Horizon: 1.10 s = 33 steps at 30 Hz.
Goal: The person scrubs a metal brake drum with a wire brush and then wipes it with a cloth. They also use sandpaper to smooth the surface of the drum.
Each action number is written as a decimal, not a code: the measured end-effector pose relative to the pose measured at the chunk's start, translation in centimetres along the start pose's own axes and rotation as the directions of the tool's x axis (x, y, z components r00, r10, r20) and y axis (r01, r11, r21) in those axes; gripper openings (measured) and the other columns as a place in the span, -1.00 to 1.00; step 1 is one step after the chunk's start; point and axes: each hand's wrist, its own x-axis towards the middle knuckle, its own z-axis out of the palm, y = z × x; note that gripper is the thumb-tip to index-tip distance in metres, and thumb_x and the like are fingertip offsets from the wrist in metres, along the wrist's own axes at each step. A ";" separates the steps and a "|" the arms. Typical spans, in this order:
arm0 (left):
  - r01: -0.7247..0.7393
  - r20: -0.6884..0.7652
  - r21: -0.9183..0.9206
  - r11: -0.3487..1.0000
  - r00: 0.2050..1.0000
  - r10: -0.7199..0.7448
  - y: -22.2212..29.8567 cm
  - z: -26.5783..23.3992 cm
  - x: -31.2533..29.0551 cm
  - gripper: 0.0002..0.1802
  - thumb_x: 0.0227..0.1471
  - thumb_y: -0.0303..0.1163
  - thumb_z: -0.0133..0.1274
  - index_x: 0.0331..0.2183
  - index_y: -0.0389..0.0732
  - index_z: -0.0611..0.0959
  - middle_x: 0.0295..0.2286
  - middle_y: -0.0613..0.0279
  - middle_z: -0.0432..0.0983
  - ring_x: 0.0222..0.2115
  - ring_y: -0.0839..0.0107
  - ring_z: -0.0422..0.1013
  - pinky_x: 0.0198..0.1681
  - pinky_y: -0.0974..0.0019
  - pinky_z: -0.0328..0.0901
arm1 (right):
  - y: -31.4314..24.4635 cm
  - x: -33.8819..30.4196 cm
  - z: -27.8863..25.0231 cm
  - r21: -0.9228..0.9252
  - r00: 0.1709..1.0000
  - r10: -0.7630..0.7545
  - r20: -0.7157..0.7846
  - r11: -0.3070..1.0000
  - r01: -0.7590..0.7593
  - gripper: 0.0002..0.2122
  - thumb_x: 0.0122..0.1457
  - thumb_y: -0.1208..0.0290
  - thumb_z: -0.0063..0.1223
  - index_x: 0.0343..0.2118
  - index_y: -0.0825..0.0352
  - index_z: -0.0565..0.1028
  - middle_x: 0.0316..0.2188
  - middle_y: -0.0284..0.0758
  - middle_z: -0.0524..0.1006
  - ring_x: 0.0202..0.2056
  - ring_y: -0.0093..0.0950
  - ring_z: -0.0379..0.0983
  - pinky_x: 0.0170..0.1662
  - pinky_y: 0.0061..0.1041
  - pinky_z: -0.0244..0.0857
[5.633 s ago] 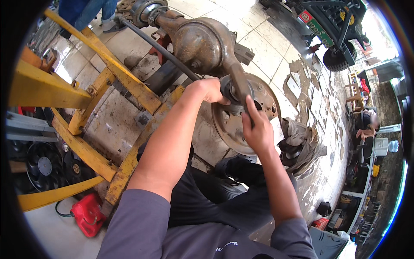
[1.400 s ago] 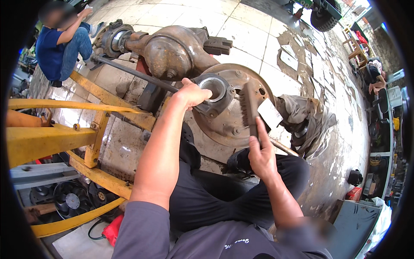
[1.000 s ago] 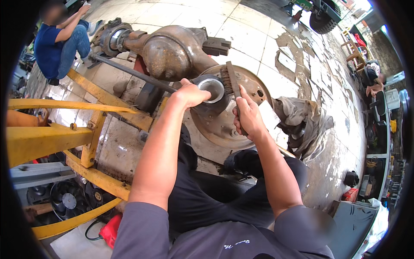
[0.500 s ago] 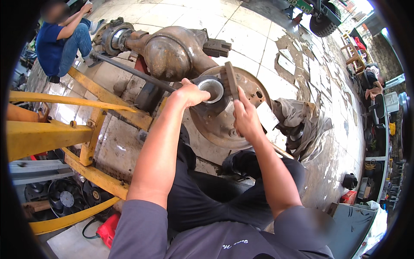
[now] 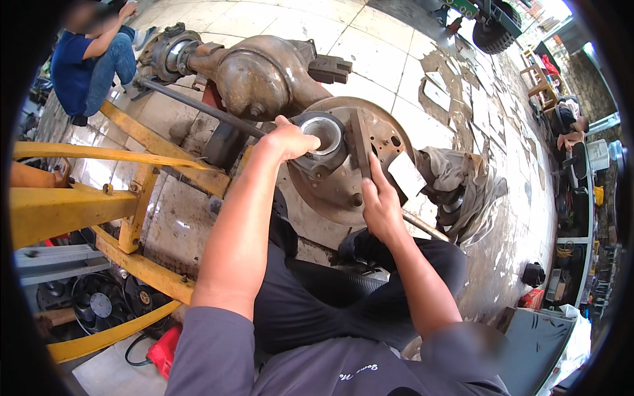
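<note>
My left hand (image 5: 290,140) grips the edge of a dark round metal hub (image 5: 336,157), its thumb over the rim of the bright, smooth bore. The hub is in front of a rusty round backing plate (image 5: 360,211); whether it is fixed there I cannot tell. My right hand (image 5: 383,210) is closed around the near end of a narrow wooden-backed brush (image 5: 360,140), its forefinger along the back. The brush stands along the hub's right side, and its bristles are mostly hidden. Behind lies a big rusty axle housing (image 5: 254,76) with a bulging middle.
A long metal bar (image 5: 205,109) runs left of the hub. Yellow steel framework (image 5: 79,211) stands at the left, above black fans (image 5: 99,300). A grey cloth (image 5: 475,191) drapes over the axle's right end. A person (image 5: 86,66) crouches far left; another sits far right.
My right hand and the brush have shifted slightly toward me, and the brush stands more upright. My left hand keeps its grip on the hub, which has barely moved.
</note>
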 end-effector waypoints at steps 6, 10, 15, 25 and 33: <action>-0.027 0.031 0.044 0.999 0.999 0.025 2.0 -1.2 -2.2 0.24 -0.13 -0.06 0.21 0.25 -0.71 -0.08 0.24 -0.42 0.13 0.22 0.00 0.26 0.22 0.21 0.23 | -3.4 6.9 0.7 -0.280 0.956 -0.287 -0.059 0.924 0.260 -0.45 0.31 0.28 -0.13 0.36 0.25 0.19 -0.30 0.22 0.56 -0.23 0.16 0.52 -0.08 -0.03 0.34; 0.007 -0.011 0.002 1.000 1.000 -0.007 0.5 -0.5 -0.9 0.22 -0.11 -0.07 0.19 0.25 -0.71 -0.08 0.24 -0.41 0.11 0.21 -0.01 0.26 0.21 0.19 0.24 | -2.2 3.3 1.4 -0.177 0.970 -0.227 -0.081 0.962 0.210 -0.45 0.30 0.31 -0.12 0.36 0.26 0.18 -0.27 0.24 0.55 -0.22 0.19 0.51 -0.07 0.00 0.34; 0.008 0.081 -0.001 1.000 0.997 -0.008 0.9 -1.2 -1.6 0.22 -0.10 -0.04 0.18 0.25 -0.68 -0.07 0.23 -0.40 0.13 0.23 0.01 0.23 0.22 0.19 0.21 | 1.4 -4.0 -0.3 -0.092 0.987 -0.143 -0.074 0.986 0.136 -0.45 0.37 0.35 -0.15 0.39 0.29 0.14 0.01 0.07 0.55 -0.03 -0.17 0.55 0.07 -0.36 0.33; -0.324 -0.218 0.218 0.921 0.903 0.370 -1.4 -1.4 1.2 -0.15 0.00 0.03 0.22 0.16 -0.37 0.45 0.06 -0.18 0.47 0.05 -0.07 0.44 0.17 0.14 0.30 | 0.8 -8.9 -2.6 0.344 0.997 0.070 -0.031 0.937 -0.056 -0.47 0.38 0.43 -0.16 0.40 0.30 0.14 -0.52 -0.53 0.35 -0.62 -0.78 0.18 -0.56 -0.67 0.14; -0.081 0.049 0.138 0.987 0.996 0.075 0.2 -2.9 -2.3 -0.30 0.09 0.07 0.15 -0.11 -0.47 0.60 -0.27 -0.07 0.59 -0.27 0.22 0.58 -0.36 0.16 0.39 | 2.4 -9.1 -2.3 0.248 0.994 -0.004 -0.107 0.968 0.030 -0.47 0.37 0.41 -0.12 0.39 0.32 0.17 0.02 -0.15 0.53 -0.06 -0.54 0.42 0.05 -0.61 0.25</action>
